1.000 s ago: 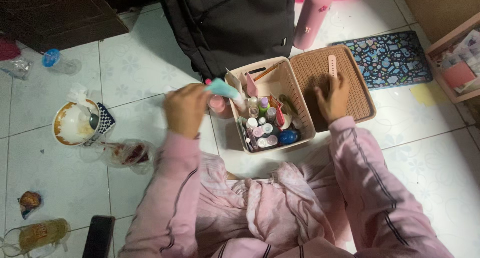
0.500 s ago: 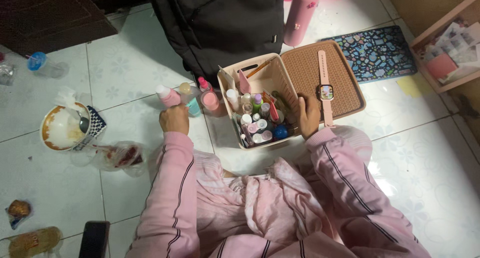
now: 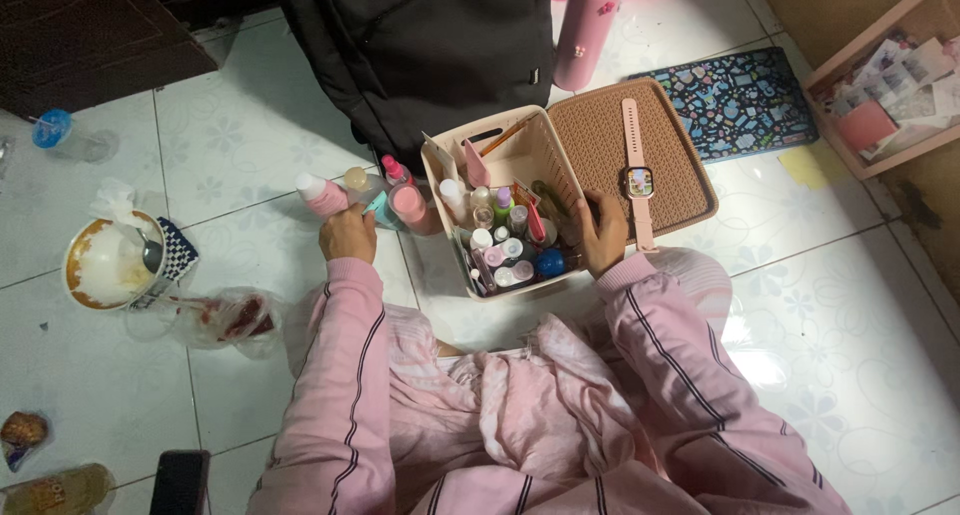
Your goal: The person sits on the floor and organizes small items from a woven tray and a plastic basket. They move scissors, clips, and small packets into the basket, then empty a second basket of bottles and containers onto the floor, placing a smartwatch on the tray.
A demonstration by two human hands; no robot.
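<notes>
I sit on a tiled floor in pink striped sleeves. My left hand [image 3: 348, 233] is curled on a teal tube [image 3: 380, 209], which stands on the floor among a pink bottle [image 3: 322, 193], a small clear bottle [image 3: 355, 180] and a pink pump bottle [image 3: 406, 201]. My right hand [image 3: 602, 233] reaches over the right wall of a beige basket [image 3: 436, 167] packed with small cosmetic bottles and tubes; its fingertips are hidden among them. A pink smartwatch [image 3: 636, 180] lies on the basket's woven lid [image 3: 592, 130], just right of that hand.
A black backpack [image 3: 430, 45] and a tall pink flask [image 3: 585, 25] stand behind the basket. A patterned mat [image 3: 750, 100] and a shelf box [image 3: 880, 85] lie at right. At left are a used bowl [image 3: 95, 270], a plastic bag [image 3: 225, 315] and a dark phone [image 3: 180, 480].
My left hand lowered the teal tube from the air to the floor beside the bottles. My right hand left the lid, uncovering the watch, and moved into the basket's right side.
</notes>
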